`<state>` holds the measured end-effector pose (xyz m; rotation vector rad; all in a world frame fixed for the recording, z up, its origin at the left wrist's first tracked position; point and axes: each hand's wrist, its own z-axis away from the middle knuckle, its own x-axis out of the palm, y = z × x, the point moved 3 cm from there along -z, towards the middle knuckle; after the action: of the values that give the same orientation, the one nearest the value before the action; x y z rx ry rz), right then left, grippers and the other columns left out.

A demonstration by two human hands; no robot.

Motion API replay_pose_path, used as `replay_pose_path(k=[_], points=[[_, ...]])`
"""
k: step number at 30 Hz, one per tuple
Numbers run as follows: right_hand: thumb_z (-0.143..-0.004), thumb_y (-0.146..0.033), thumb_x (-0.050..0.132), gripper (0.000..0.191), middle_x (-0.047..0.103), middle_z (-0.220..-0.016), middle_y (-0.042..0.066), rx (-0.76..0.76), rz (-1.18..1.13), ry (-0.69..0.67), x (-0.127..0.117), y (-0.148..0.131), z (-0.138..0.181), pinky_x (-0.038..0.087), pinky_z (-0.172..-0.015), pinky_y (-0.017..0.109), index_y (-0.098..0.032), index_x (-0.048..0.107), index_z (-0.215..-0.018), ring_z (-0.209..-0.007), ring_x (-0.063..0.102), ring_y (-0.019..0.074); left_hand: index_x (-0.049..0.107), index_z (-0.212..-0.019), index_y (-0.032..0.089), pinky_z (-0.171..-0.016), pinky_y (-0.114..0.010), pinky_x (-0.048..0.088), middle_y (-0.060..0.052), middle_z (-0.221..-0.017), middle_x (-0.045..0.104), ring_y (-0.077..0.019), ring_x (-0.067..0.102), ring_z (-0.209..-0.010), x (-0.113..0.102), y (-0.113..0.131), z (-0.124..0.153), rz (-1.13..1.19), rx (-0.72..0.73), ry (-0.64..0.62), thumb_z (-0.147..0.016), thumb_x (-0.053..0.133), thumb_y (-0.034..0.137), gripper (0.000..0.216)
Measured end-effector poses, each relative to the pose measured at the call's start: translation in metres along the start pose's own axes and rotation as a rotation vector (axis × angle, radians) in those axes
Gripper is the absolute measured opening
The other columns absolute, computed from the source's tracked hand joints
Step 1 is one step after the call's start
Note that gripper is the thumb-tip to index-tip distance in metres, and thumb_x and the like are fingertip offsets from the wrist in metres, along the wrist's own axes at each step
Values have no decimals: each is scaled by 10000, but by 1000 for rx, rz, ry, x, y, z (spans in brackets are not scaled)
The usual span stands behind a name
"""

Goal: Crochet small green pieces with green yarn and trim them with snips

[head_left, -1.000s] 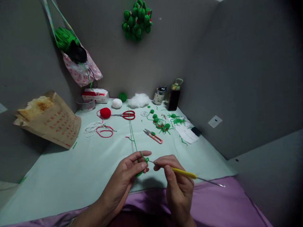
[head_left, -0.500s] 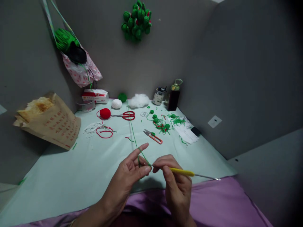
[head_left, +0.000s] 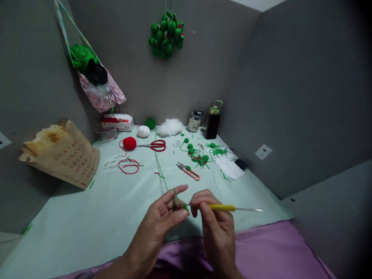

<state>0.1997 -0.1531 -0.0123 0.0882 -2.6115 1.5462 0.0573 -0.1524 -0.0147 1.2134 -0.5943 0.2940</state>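
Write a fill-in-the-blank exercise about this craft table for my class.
1. The right hand holds a hook with a ____ handle.
2. The yarn looped over the left hand is ____.
3. The ball nearest the scissors is ____.
Missing words: yellow, green, red.
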Motion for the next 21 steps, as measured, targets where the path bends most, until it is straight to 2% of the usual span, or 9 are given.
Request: replay_pose_path(k=[6,11,13,16,19,21], points=[[-985,-163,530,225,684,-869,39,-74,81,-63,8,-5,0,540,-732,284,-245,738,-963,-838,640,171,698,-1273,243,-858,-332,416,-37,-896,704,-190,575,-874,-3,-2,0,-102,29,14,-741,848,319,558],[-980,-126,516,264,675,-937,56,-161,184,-118,8,-9,4,549,-752,292,-254,732,-1060,-889,656,179,655,-1330,239,-904,-317,405,-15,-852,683,-172,586,-873,-2,0,0,12,13,-3,-770,839,305,593],[-981,-140,523,244,664,-903,56,-160,173,-94,4,-8,2,541,-737,291,-246,737,-1036,-866,648,179,662,-1322,209,-903,-299,405,-2,-802,656,-151,583,-832,-1,2,-1,88,-32,-25,-767,840,271,586],[-989,-198,531,213,619,-778,33,-55,25,26,-3,-5,-3,512,-644,270,-216,723,-899,-704,600,150,716,-1239,171,-859,-270,417,10,-757,618,-126,565,-767,-2,5,-2,158,-74,-22,-738,854,229,523],[-997,-225,517,224,604,-761,23,-12,-15,48,-1,-3,-3,495,-571,258,-214,705,-875,-609,567,128,720,-1237,198,-839,-259,424,15,-771,624,-122,553,-759,-2,6,-1,93,13,16,-737,855,227,519],[-979,-199,544,198,635,-808,39,-129,179,6,4,-5,1,515,-599,268,-236,731,-926,-686,619,153,698,-1274,236,-845,-255,425,18,-796,639,-132,558,-796,-3,4,0,13,106,56,-728,869,234,573]])
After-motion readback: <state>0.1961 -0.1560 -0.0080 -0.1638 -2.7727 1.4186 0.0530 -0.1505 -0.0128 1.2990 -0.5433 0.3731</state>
